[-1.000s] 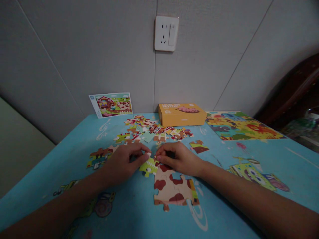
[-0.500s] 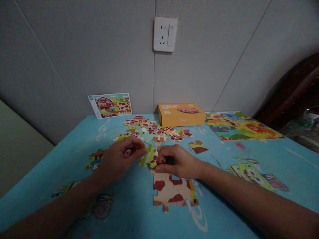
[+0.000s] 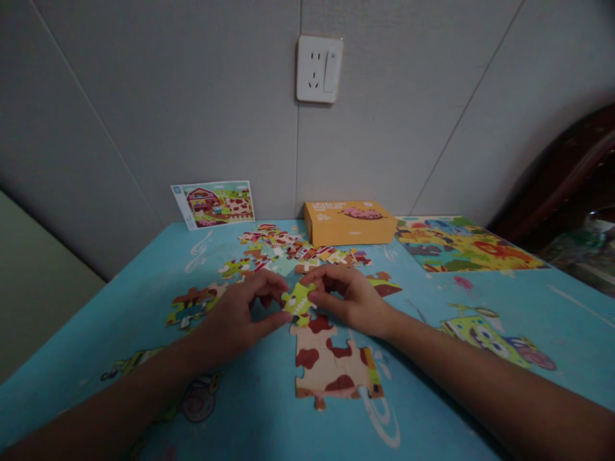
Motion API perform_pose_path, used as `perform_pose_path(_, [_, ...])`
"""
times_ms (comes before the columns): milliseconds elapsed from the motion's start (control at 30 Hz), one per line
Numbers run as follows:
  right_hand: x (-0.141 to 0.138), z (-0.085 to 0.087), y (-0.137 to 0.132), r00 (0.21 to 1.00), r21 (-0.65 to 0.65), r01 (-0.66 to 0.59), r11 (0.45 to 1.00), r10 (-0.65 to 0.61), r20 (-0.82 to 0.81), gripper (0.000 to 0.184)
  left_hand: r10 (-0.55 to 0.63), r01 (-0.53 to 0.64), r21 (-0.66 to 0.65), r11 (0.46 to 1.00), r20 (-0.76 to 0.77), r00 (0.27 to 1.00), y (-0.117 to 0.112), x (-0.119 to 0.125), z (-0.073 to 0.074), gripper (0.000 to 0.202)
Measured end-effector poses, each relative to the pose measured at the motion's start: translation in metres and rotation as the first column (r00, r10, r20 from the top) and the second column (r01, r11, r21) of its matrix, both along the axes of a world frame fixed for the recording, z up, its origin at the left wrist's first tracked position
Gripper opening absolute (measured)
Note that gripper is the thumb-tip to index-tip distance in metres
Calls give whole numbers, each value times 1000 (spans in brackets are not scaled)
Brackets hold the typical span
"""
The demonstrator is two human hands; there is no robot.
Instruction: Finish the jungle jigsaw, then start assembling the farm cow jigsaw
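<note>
A green puzzle piece [image 3: 298,303] with a white fence-like line is held tilted between my two hands. My right hand [image 3: 346,299] pinches its right edge with thumb and fingers. On its left edge are the thumb and fingertips of my left hand [image 3: 252,308], closed around that side. Just below lies a joined cow-patterned puzzle section [image 3: 331,365], cream with brown patches, flat on the table. The green piece's lower edge overlaps the section's top in view; whether they touch I cannot tell.
Loose puzzle pieces [image 3: 273,246] are heaped behind my hands, before an orange puzzle box [image 3: 350,224]. A picture card [image 3: 216,205] leans on the wall. Joined pieces [image 3: 187,307] lie left, another brown-green piece [image 3: 384,285] right, and a colourful picture sheet [image 3: 466,243] back right.
The green piece has turned and shifted slightly right. My right hand has moved up and back, uncovering the top of the cow-patterned section. My left hand has shifted a little right.
</note>
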State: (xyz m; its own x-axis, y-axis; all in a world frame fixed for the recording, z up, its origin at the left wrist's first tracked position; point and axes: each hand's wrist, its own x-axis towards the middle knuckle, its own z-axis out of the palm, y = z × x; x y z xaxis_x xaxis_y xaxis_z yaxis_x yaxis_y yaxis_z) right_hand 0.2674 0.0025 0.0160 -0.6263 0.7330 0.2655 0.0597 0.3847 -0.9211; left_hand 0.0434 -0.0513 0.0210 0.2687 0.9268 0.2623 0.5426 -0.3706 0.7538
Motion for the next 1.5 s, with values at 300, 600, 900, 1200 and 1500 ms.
perform_pose_path(300, [-1, 2, -1, 999, -31, 50, 998, -49, 7, 24, 6, -6, -37, 999, 1, 1000, 2, 0, 0, 27])
perform_pose_path(600, [9, 8, 8, 986, -34, -63, 997, 67, 151, 13, -31, 29, -49, 998, -29, 999, 2, 0, 0, 25])
perform_pose_path(900, [16, 6, 23, 979, 23, 185, 982, -187, 87, 17, -73, 78, 13, 997, -249, 966, 3, 0, 1, 12])
perform_pose_path(1200, [12, -1, 22, 940, 128, 197, 972, -224, 258, 12, -241, 277, 57, 959, -349, 906, -1, 0, -1, 2])
perform_pose_path(1500, [13, -5, 23, 944, 172, 157, 973, -199, 263, 12, -199, 240, 78, 968, -351, 915, -1, 2, -5, 2])
